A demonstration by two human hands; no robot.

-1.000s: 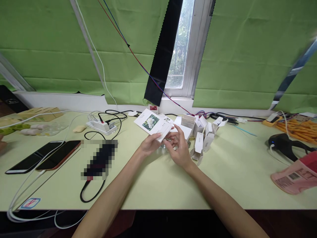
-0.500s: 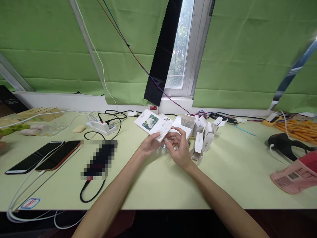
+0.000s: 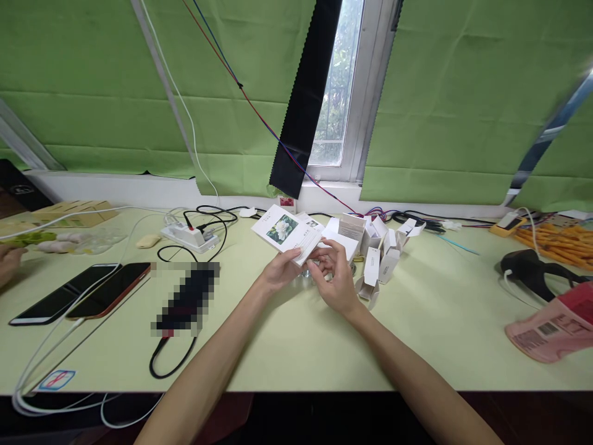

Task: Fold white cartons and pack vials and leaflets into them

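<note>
The left hand (image 3: 280,271) grips one flower card (image 3: 283,231) over the desk (image 3: 296,346), long axis diagonal, pictured end pointing away and left. One right hand (image 3: 337,279) curls beside it, its hold unclear.

At the centre are one left hand (image 3: 280,270), one right hand (image 3: 337,278) and one large flower-printed card (image 3: 282,229); at the left edge, one co-worker's hand (image 3: 9,262). Two dark-screened devices (image 3: 60,296) lie far left, one pink container (image 3: 551,330) far right.
</note>
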